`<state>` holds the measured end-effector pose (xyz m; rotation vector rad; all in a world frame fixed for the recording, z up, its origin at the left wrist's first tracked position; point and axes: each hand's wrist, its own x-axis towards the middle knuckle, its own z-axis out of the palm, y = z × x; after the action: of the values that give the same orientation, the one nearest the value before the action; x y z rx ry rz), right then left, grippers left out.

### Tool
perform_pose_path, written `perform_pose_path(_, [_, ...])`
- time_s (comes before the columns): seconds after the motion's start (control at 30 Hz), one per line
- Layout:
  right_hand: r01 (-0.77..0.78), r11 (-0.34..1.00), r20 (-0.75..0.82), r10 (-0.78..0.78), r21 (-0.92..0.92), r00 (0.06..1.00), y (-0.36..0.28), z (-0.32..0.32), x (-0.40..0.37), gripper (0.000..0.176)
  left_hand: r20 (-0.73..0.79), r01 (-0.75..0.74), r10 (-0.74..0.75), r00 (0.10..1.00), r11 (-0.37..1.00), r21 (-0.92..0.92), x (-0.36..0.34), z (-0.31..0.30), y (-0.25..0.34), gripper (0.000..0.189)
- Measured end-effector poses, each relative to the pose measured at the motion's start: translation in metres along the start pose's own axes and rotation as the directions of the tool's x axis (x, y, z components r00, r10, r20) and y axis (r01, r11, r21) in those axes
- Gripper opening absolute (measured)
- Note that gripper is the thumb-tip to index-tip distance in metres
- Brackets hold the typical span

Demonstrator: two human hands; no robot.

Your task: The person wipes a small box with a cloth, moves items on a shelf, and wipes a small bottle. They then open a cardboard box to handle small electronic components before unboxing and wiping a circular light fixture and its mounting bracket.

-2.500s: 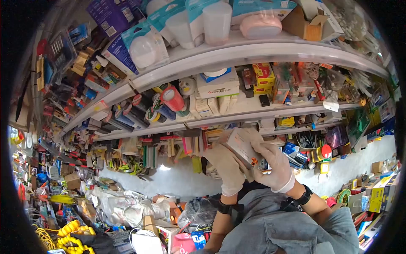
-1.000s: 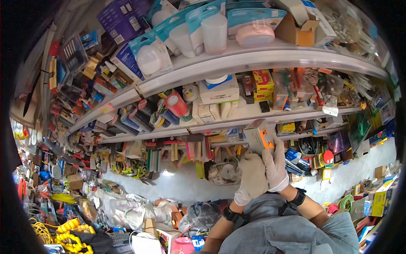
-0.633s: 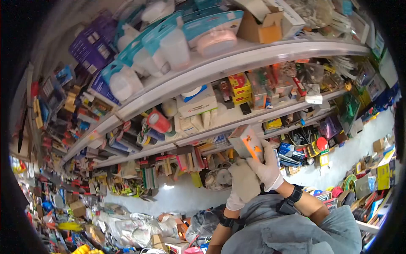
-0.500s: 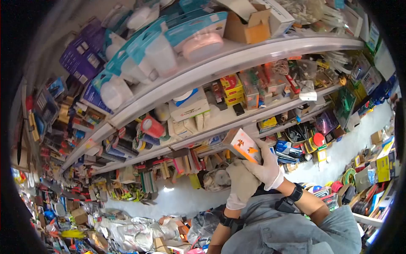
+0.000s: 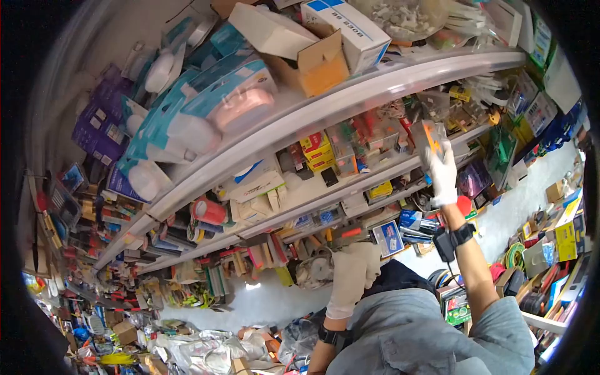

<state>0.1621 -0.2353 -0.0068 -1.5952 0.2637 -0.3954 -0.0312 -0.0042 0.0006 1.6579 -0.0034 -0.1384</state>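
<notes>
My right hand (image 5: 442, 175), in a white glove, reaches up to the middle shelf at the right. It grips a small box (image 5: 431, 136) with an orange side, holding it among the packs there. Most of the box's printed face is turned away. My left hand (image 5: 355, 272), also gloved, is low in front of my body, near the lower shelf. Its fingers are curled closed, and I cannot see what, if anything, lies inside them. A blue card pack (image 5: 389, 239) stands just right of it, and a clear bag of round parts (image 5: 314, 270) lies to its left.
A long curved shelf edge (image 5: 350, 87) crosses above my hands. On top are an open cardboard box (image 5: 322, 65), a white box (image 5: 350, 34) and teal blister packs (image 5: 187, 119). Yellow boxes (image 5: 317, 151) stand on the middle shelf. Crowded goods cover the floor on both sides.
My right hand has carried the box from beside my left hand up and right to the middle shelf. The left hand is now apart from it, slightly lower. The view has shifted.
</notes>
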Motion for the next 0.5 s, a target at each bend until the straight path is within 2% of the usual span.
perform_pose_path(0.03, [0.061, 0.996, -0.048, -0.064, -0.06, 0.997, 0.02, -0.004, 0.026, 0.052, -0.013, -0.112, 0.116, 0.993, 0.978, 0.175, 0.002, 0.002, 0.019, 0.014])
perform_pose_path(0.07, [0.073, 0.974, -0.077, -0.091, -0.213, 0.993, 0.026, -0.01, 0.046, 0.056, -0.018, -0.109, 0.114, 0.993, 0.978, 0.178, 0.003, 0.005, 0.026, 0.014])
perform_pose_path(0.1, [0.078, 0.929, -0.1, -0.122, -0.361, 0.988, 0.023, -0.01, 0.06, 0.061, -0.036, -0.105, 0.12, 0.992, 0.955, 0.278, 0.002, 0.007, 0.03, 0.013])
perform_pose_path(0.13, [0.02, 0.894, -0.094, -0.069, -0.448, 0.993, 0.02, -0.012, 0.072, 0.064, -0.057, -0.095, 0.126, 0.99, 0.922, 0.376, 0.002, 0.01, 0.032, 0.012])
perform_pose_path(0.17, [-0.032, 0.847, -0.088, -0.017, -0.531, 0.996, 0.01, -0.012, 0.08, 0.067, -0.074, -0.083, 0.12, 0.99, 0.922, 0.379, 0.002, 0.013, 0.033, 0.012])
perform_pose_path(0.2, [0.031, 0.863, -0.069, -0.076, -0.504, 0.995, 0.022, -0.01, 0.091, 0.065, -0.111, -0.002, 0.045, 0.993, 0.935, 0.355, 0.001, 0.016, 0.031, 0.008])
perform_pose_path(0.23, [0.193, 0.861, -0.003, -0.22, -0.47, 0.975, 0.048, -0.01, 0.114, 0.062, -0.154, 0.078, -0.029, 0.988, 0.942, 0.327, 0.002, 0.018, 0.029, 0.005])
perform_pose_path(0.27, [0.272, 0.8, 0.055, -0.288, -0.535, 0.956, 0.075, -0.01, 0.135, 0.061, -0.187, 0.094, -0.033, 0.982, 0.94, 0.328, 0.005, 0.019, 0.023, 0.005])
perform_pose_path(0.3, [0.301, 0.747, 0.097, -0.305, -0.593, 0.947, 0.064, -0.005, 0.128, 0.062, -0.152, -0.194, 0.358, 0.921, 0.76, 0.62, 0.01, 0.017, 0.012, 0.005])
perform_pose_path(0.33, [0.318, 0.652, 0.151, -0.3, -0.688, 0.942, 0.063, -0.003, 0.126, 0.063, 0.016, -0.381, 0.665, 0.746, 0.408, 0.83, 0.013, 0.015, 0.004, 0.007])
perform_pose_path(0.37, [0.335, 0.542, 0.201, -0.292, -0.771, 0.935, 0.062, -0.002, 0.124, 0.065, -0.003, -0.358, 0.663, 0.749, 0.408, 0.84, 0.012, 0.015, 0.0, 0.007])
perform_pose_path(0.43, [0.382, 0.52, 0.204, -0.368, -0.764, 0.907, 0.051, 0.0, 0.116, 0.065, -0.003, -0.298, 0.549, 0.836, 0.459, 0.837, 0.006, 0.019, -0.009, 0.007])
perform_pose_path(0.47, [0.414, 0.515, 0.21, -0.409, -0.751, 0.888, 0.048, -0.001, 0.114, 0.065, -0.02, -0.283, 0.548, 0.836, 0.462, 0.841, 0.002, 0.024, -0.016, 0.007])
perform_pose_path(0.5, [0.453, 0.496, 0.234, -0.442, -0.74, 0.866, 0.044, 0.0, 0.11, 0.062, -0.231, -0.077, 0.255, 0.939, 0.81, 0.581, -0.002, 0.031, -0.025, 0.007])
